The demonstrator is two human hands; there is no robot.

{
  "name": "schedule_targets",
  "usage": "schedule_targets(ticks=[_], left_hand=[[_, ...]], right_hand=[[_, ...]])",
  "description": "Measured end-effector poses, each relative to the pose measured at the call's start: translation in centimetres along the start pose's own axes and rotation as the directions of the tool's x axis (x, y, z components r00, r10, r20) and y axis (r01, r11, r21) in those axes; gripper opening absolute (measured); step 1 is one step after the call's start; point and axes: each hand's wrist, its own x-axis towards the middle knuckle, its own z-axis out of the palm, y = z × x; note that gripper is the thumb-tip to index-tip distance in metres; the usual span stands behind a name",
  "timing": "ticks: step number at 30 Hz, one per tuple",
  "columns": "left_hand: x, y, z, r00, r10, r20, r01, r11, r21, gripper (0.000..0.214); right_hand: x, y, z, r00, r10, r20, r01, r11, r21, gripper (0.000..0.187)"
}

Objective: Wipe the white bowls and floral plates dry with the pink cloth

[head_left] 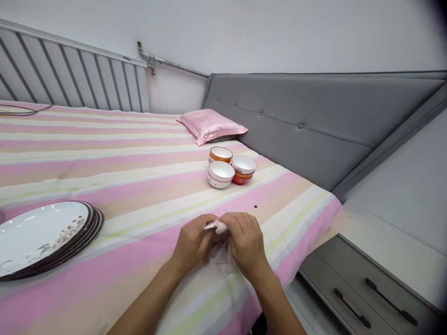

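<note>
Close together over the near edge of the bed, both my hands are closed in pinches. My left hand (193, 239) grips a slim white object (210, 225), mostly covered by fingers, so its kind cannot be made out. My right hand (248, 242) is wrapped round a thin white cloth (220, 253), which bunches against the white object and hangs down between the hands. Beyond them stand stacked bowls: white ones (221, 174) in front, an orange-sided one (220, 154) behind, and a stack with a red bowl (241, 179) at the right.
At the left lies a stack of dark-rimmed oval plates (42, 232) with a floral pattern. A pink pillow (211, 125) rests by the grey headboard (296, 111). A small black piece (255, 206) lies on the striped sheet (139, 186). A drawer cabinet (363, 279) stands right.
</note>
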Motion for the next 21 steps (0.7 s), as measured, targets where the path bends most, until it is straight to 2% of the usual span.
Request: schedule_targets(ticks=[2,5,8,11,15,21], left_hand=[[0.0,-0.6,0.1,0.996,-0.087,0.019,0.088,0.994,-0.067,0.019],[-0.2,-1.8,0.6,0.974,-0.191,0.121,0.207,0.968,-0.14,0.023],[-0.5,-2.7,1.3,0.944,-0.238,0.229,0.281,0.943,-0.178,0.028],[-0.7,-2.9,1.9,0.93,-0.26,0.258,0.315,0.928,-0.199,0.03],[-0.6,-2.2,1.9,0.95,-0.256,0.177,0.292,0.929,-0.226,0.033],[-0.1,-1.9,0.1,0.983,-0.176,-0.046,0.168,0.976,-0.138,0.029]], right_hand=[[-0.1,1.0,-0.2,0.998,0.062,-0.018,-0.062,0.998,0.02,0.023],[-0.6,3.1,-0.4,0.984,0.163,-0.067,-0.156,0.983,0.098,0.021],[-1.4,5.3,-0.6,0.958,0.275,-0.086,-0.249,0.94,0.235,0.021],[-2.2,6.7,-0.6,0.911,0.406,-0.068,-0.361,0.867,0.343,0.019],[-2.8,6.9,-0.3,0.864,0.5,-0.063,-0.438,0.807,0.397,0.02],[-2.9,5.3,1.2,0.878,0.478,-0.011,-0.432,0.803,0.411,0.02]])
